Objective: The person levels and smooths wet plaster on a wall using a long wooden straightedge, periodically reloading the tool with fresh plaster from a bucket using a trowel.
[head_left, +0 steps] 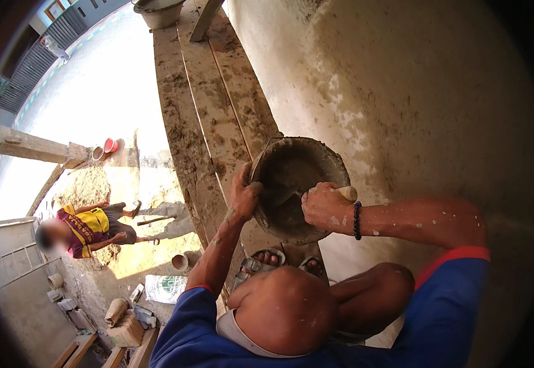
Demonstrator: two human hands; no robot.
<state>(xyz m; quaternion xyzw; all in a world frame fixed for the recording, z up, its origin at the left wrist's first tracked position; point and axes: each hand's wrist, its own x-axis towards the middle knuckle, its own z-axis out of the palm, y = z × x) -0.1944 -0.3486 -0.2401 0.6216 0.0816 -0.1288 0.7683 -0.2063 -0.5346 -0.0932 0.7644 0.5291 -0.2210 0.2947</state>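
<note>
A mortar-caked bucket [335, 161] stands tilted on the planks in front of my knees, with grey wet mortar inside. My left hand [243, 195] is closed on its left rim. Over the right side of the bucket, my right hand [326, 207] is wrapped round a trowel [347, 193]. The end of its pale handle sticks out beyond my fist, and the blade reaches down into the bucket, where it is partly hidden in shadow and mortar.
I squat on a raised plank platform [200, 116] smeared with mortar, beside a plastered wall [402, 110]. Another bucket [159, 15] and a slanting post [207, 19] stand at its far end. Below on the left are a person [92, 227], sand [86, 187] and a white sack [164, 288].
</note>
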